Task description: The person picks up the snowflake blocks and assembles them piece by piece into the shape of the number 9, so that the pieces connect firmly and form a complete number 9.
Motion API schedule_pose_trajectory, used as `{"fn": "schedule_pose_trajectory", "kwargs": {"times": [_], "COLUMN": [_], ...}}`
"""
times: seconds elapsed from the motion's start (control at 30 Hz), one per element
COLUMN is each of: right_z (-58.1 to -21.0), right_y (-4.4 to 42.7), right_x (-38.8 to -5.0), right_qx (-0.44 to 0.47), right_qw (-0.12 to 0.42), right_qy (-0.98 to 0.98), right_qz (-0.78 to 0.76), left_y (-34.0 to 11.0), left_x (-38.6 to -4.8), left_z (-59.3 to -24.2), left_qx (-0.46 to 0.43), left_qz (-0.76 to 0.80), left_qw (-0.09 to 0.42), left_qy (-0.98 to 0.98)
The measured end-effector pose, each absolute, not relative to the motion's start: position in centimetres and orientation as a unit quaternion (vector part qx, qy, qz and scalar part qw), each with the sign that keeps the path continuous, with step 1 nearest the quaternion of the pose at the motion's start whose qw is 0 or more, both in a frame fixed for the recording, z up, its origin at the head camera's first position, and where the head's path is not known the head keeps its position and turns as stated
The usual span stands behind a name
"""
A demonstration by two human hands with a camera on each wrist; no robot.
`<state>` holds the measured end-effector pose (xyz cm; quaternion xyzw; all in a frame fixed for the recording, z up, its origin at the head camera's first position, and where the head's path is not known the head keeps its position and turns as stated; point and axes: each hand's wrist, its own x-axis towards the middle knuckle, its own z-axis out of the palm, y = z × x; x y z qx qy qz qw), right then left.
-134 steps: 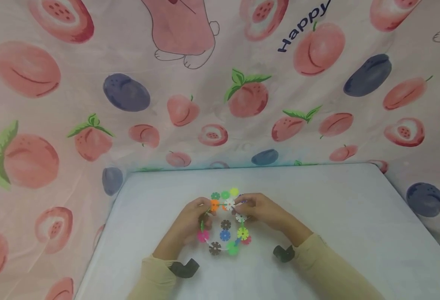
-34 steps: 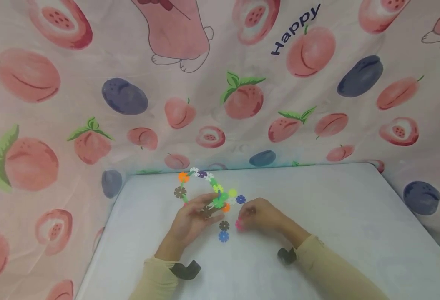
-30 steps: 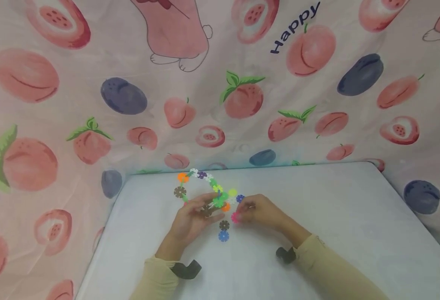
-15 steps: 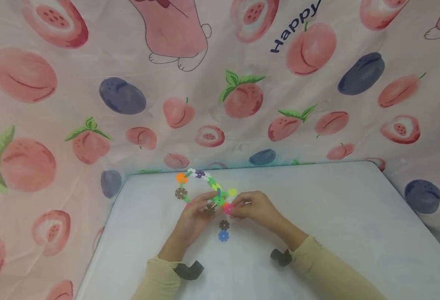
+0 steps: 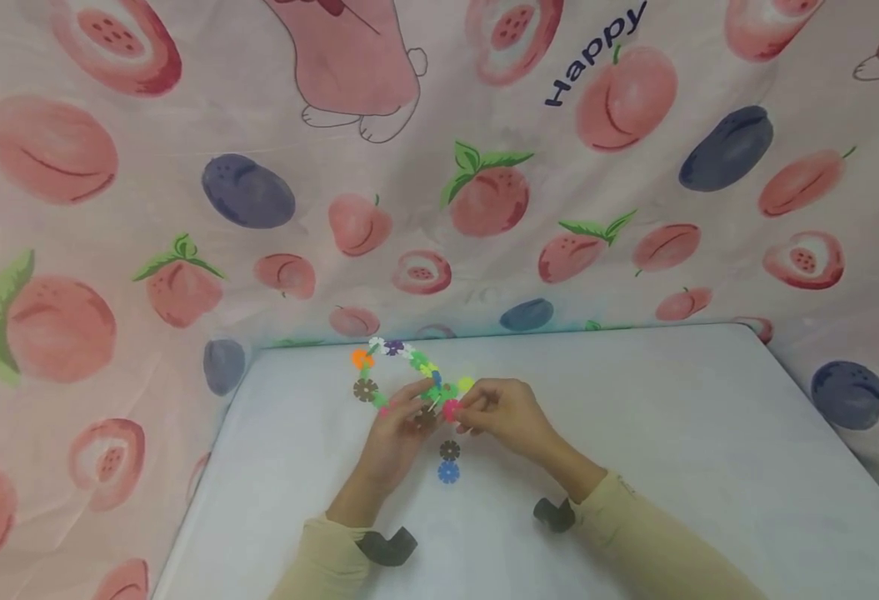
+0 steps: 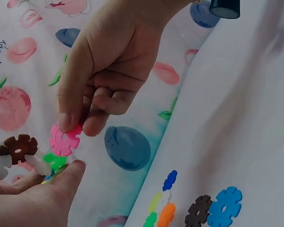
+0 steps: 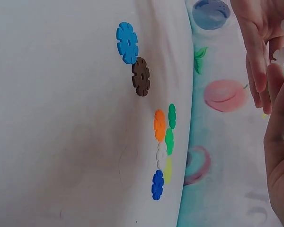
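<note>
A looped chain of colourful snowflake discs (image 5: 366, 390) hangs above the table's far left-centre. My left hand (image 5: 392, 437) holds its near end between thumb and fingers. Thumb and forefinger of my right hand (image 5: 512, 414) pinch a single pink snowflake disc (image 5: 451, 410) close by. In the left wrist view this pink disc (image 6: 65, 139) is right at a green disc (image 6: 55, 161) of the chain; whether their slots interlock I cannot tell. Both hands (image 7: 281, 146) are only partly seen at the right edge of the right wrist view, where the pink disc is hidden.
Loose on the white table (image 5: 634, 467) lie a brown disc (image 5: 450, 451) and a blue disc (image 5: 448, 472), near each other. Beyond them is a small group with orange (image 7: 159, 125), white, yellow, dark blue (image 7: 157, 185) and green discs. A fruit-print cloth (image 5: 424, 225) rises behind the table.
Earlier both hands were on the chain, nearer me; it then swung to the far left in my left hand. My right hand has since brought a pink disc up and left to it.
</note>
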<state>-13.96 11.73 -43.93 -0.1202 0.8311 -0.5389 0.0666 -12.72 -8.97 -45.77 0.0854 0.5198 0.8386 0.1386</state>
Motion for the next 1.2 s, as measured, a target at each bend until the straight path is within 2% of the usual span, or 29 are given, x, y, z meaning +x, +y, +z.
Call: {"fn": "schedule_pose_trajectory", "kwargs": {"times": [0.33, 0.73, 1.2], "right_z": [-43.9, -43.7, -43.7], "right_y": [11.3, 10.4, 10.3], "right_x": [-13.3, -13.0, -13.1], "right_qx": [-0.145, -0.181, -0.2], "right_qw": [-0.028, -0.145, -0.142], "right_qy": [0.85, 0.851, 0.845], "right_qz": [-0.506, -0.47, -0.475], "left_y": [-8.1, -7.0, -6.7], "left_x": [-12.3, -11.9, -11.3], "left_z": [-45.3, -45.5, -45.5], "left_qx": [0.089, 0.094, 0.124], "left_qz": [0.827, 0.806, 0.829], "left_qw": [0.119, 0.065, 0.029], "left_qy": [0.542, 0.58, 0.544]}}
